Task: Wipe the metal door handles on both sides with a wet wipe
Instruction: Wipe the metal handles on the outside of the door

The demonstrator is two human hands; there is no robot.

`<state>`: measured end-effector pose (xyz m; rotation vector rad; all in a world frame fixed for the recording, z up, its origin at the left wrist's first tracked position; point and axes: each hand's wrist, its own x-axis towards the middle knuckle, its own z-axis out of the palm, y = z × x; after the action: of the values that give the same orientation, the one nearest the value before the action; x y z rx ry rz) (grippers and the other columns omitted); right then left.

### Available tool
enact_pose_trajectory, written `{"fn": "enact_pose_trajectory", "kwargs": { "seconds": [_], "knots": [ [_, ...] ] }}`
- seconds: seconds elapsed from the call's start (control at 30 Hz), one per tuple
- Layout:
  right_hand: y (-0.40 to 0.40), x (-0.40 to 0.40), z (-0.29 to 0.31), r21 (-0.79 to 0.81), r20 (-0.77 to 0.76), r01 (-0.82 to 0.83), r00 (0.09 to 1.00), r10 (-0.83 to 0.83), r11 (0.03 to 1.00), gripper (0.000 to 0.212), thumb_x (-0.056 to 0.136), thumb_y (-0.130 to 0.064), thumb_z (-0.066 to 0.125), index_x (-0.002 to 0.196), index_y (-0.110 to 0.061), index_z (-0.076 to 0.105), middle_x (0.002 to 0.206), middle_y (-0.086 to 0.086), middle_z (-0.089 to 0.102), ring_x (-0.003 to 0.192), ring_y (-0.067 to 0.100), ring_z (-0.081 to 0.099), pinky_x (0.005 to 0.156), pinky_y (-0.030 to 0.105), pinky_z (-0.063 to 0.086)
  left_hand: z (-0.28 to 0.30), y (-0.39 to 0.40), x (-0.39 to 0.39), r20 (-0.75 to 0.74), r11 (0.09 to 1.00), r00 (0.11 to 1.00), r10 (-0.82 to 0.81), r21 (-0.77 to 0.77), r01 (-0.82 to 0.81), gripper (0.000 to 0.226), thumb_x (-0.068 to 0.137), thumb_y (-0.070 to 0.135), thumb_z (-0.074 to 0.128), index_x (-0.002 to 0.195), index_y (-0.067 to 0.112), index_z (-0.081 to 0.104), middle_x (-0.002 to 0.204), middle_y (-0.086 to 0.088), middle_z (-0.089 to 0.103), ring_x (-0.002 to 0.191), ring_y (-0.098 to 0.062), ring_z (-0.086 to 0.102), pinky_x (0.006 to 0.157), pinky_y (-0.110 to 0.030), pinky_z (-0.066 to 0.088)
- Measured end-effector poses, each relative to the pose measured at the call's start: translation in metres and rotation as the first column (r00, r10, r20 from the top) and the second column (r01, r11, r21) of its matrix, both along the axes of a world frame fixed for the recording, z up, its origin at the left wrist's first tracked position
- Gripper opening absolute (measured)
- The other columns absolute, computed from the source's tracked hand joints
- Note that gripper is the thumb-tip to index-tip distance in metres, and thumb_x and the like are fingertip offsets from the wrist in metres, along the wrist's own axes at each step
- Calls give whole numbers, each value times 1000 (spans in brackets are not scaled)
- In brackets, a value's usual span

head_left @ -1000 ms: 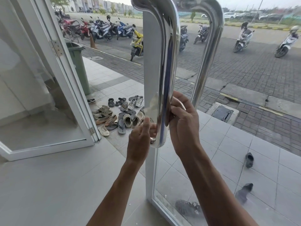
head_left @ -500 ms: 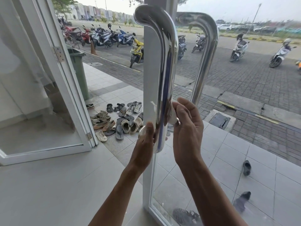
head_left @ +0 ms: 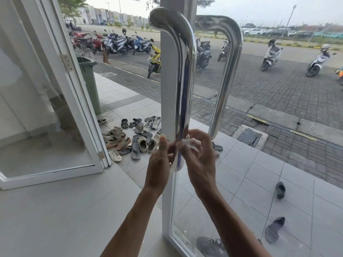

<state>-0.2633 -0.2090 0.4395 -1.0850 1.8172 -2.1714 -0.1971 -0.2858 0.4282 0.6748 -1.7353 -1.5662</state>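
Now, near handle: the polished near handle [head_left: 182, 86] stands upright on the white door frame [head_left: 167, 191], its lower end between both hands.
Wet wipe: the wet wipe [head_left: 184, 142] is a pale scrap wrapped against the tube's lower part, likely kept there so it can be drawn round the metal.
Right hand: the right hand [head_left: 201, 154] has curled fingers pinching the wipe from the right, wrist bent up.
Left hand: the left hand [head_left: 159, 160] reaches from the left, thumb raised beside the tube; whether it grips the wipe or only the tube I cannot tell.
Far handle: the far handle [head_left: 227, 75] shows through the glass, untouched.
Beyond: shoes [head_left: 133, 138] lie on the tiles outside, scooters [head_left: 118, 43] parked further off.
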Motion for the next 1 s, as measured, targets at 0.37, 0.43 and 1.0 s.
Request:
{"fn": "enact_pose_trajectory", "kwargs": {
  "seconds": [0.37,0.43,1.0],
  "knots": [
    [-3,8,17,-304,15,61,998,-59,951,15,99,-8,54,109,-19,57,97,-13,67,98,10,67,85,22,53,-3,-5,-1,-72,999,997,32,44,-29,51,104,46,20,119,23,63,95,4,78,89,-17,76,73,-24,58],
    [-3,8,20,-336,2,99,994,-105,936,22,102,-3,48,114,-18,58,98,-5,69,99,12,68,86,24,53,-2,-5,-1,-74,999,997,30,45,-27,52,104,46,19,119,21,63,93,5,77,89,-17,75,72,-22,58],
    [-30,8,15,-220,-253,346,883,-396,912,38,80,-12,77,100,-27,48,99,-8,49,91,-3,49,76,19,45,17,-4,3,-87,998,995,51,37,-48,62,99,56,21,115,24,71,106,-9,77,98,-23,74,95,-52,55]
  ]
}}
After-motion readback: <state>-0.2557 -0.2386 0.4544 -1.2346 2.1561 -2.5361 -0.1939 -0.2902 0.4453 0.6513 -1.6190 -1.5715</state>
